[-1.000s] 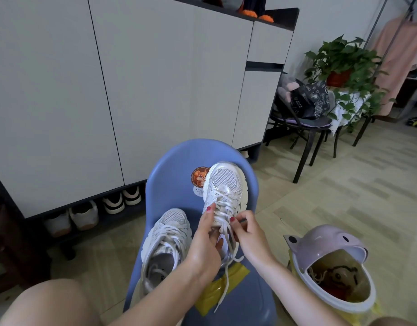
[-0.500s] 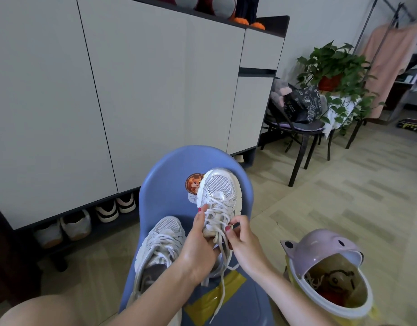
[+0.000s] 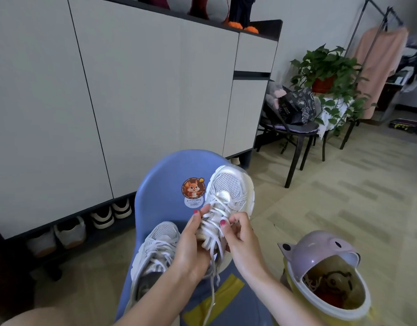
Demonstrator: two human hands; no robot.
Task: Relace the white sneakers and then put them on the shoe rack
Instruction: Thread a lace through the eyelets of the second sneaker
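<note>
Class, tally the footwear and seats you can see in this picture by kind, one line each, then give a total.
White sneakers being relaced: 2 (held sneaker, resting sneaker)
Shoes under the cabinet: 5 visible
Chairs: 2 (blue chair, dark chair)
Total: 9

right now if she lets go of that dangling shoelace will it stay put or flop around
Probably flop: the shoelace hangs limp from the held sneaker in loose curves, so it looks soft, not stiff. It seems light, so it would likely swing with any tilt of the shoe. Its free end trails over the blue chair and might snag.
</note>
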